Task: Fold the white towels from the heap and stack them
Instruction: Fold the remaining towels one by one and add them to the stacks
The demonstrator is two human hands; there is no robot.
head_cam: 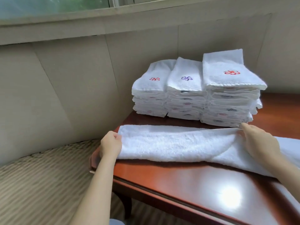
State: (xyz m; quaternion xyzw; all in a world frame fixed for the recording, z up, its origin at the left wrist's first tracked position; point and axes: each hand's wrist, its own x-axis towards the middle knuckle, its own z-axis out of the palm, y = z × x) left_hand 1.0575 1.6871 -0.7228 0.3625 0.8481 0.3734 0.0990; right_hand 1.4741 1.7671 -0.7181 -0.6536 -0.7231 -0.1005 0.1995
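A white towel (175,143) lies lengthwise across the red-brown wooden table (186,181), folded over along its length. My left hand (111,144) grips its left end at the table's corner. My right hand (258,140) pinches the towel's upper edge near the right, fingers curled round the fold. Behind the towel stand three stacks of folded white towels: the left stack (151,93) topped by a red emblem, the middle stack (185,93) by a purple emblem, the taller right stack (230,95) by a red emblem.
The stacks sit at the table's far corner against a beige panelled wall (73,75). A window sill (81,18) runs above. Striped carpet (40,176) lies to the left below the table. More white cloth trails off the right edge (290,153).
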